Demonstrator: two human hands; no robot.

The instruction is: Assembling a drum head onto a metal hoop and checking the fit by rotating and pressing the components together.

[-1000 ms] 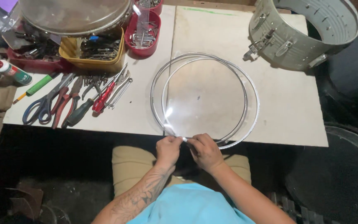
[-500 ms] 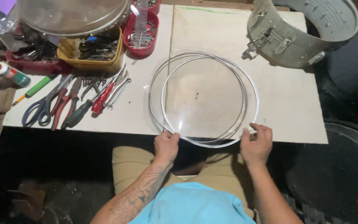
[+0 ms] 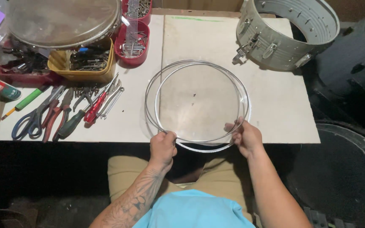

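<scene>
Drum shell point(image 3: 286, 36) beyond clear drumhead point(image 3: 199, 105)

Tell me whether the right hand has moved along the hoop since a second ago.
Yes. The right hand was beside the left hand at the near edge of the hoop; now it grips the hoop's right side, nearer the drum shell.

Even overhead light brightens the pale bench point(image 3: 275, 105). Surroundings fall into deep shadow. The picture stays sharp, with faint glare.
</scene>
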